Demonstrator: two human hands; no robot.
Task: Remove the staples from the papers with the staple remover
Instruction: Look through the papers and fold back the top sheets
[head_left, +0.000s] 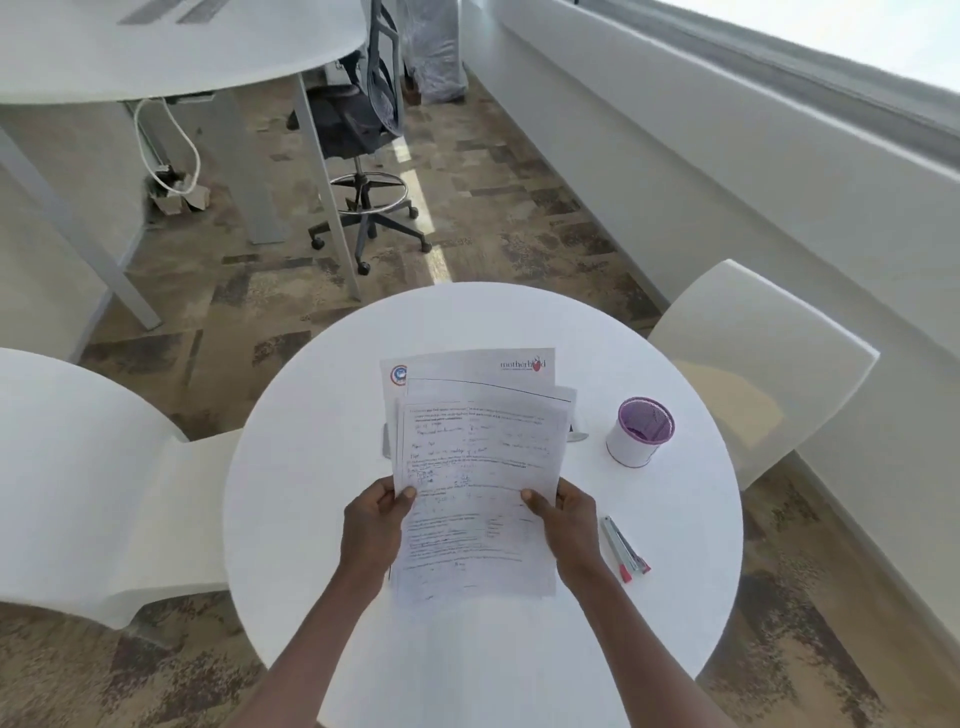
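Both hands hold a fanned sheaf of papers (475, 467) above the round white table (311, 467): the left hand (375, 525) pinches the left edge with its thumb on the printed face and the other fingers curled behind, and the right hand (569, 525) pinches the right edge the same way. The staple remover (625, 550), a slim metal tool with red tips, lies on the table just beside the right hand, untouched, and a white cup with a purple rim (640, 432) stands further back on the right. The sheets sit skewed against one another, top corners splayed, and no staple can be made out at this size, so I cannot tell which corner is bound. The main risk, as I judge it, comes when the right hand lets go to fetch the tool: held by one thumb pinch alone, the loose stack could sag, slide apart or spill over the near table edge. Working on the stack in mid-air would also invite torn corners, since the paper would flex instead of resisting the pull; laying it flat first looks safer. A reach across could knock the remover toward the rim. Something grey (387, 441) peeks from behind the sheets and could catch them.
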